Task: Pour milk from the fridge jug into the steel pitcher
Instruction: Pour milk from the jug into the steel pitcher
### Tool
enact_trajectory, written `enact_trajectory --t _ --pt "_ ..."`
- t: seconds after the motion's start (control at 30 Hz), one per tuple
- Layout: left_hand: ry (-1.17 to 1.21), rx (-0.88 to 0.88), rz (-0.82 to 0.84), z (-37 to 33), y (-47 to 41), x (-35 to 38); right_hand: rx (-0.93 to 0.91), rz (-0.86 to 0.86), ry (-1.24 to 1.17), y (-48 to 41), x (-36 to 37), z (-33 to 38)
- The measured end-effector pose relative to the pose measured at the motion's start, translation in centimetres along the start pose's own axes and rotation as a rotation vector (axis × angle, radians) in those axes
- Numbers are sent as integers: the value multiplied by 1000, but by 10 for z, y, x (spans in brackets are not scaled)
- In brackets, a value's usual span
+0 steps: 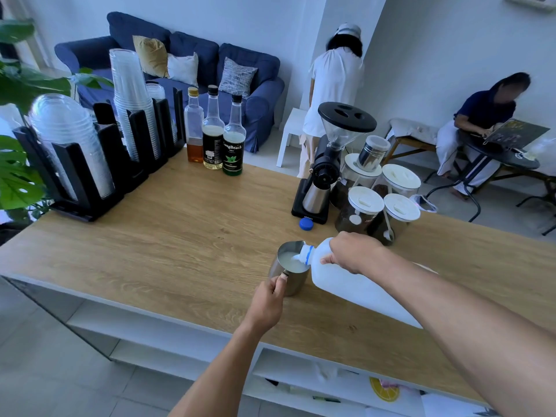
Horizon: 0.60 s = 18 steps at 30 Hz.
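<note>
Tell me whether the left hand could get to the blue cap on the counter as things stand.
Probably yes, but not freely: the left hand is gripping the steel pitcher handle while the jug pours. The blue cap lies on bare counter beyond the pitcher, before the grinder, unobstructed.

A coffee grinder (326,164), lidded jars (365,210), three syrup bottles (213,130) and stacked cups (132,97) line the counter (168,236).

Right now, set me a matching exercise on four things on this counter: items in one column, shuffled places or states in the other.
Items:
1. steel pitcher
2. milk jug
3. blue cap
4. mint syrup bottle

States:
A. lying loose by the grinder
B. tilted, held by the right hand
C. upright, far side of the counter
D. partly filled, steadied by the left hand

Pairs: 1-D, 2-B, 3-A, 4-C
</note>
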<state>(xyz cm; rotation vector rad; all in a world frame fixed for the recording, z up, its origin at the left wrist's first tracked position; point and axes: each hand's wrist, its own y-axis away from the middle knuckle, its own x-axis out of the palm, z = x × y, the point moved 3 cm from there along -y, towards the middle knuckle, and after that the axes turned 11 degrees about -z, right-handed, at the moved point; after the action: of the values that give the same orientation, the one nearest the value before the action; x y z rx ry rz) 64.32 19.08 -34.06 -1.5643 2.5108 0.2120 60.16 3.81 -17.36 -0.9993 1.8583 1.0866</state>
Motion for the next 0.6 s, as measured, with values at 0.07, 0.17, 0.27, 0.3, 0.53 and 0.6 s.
enact_trajectory --t 0.07,0.17,0.27,0.3,0.53,0.6 --pt "-3 -3 -4 -1 0 0 -17 3 39 0 1 0" --pt "5 -2 -4 -2 1 0 -15 -6 45 -3 3 -2" --pt "17 -6 -7 -3 2 0 9 -15 29 -4 5 -3" --pt "18 -7 -9 -4 3 0 18 -15 17 -4 6 -3" --pt "9 -7 -64 -10 8 2 118 -22 -196 -6 19 -11" --pt "7 -18 -85 -11 8 3 161 -45 -276 -5 25 -12"
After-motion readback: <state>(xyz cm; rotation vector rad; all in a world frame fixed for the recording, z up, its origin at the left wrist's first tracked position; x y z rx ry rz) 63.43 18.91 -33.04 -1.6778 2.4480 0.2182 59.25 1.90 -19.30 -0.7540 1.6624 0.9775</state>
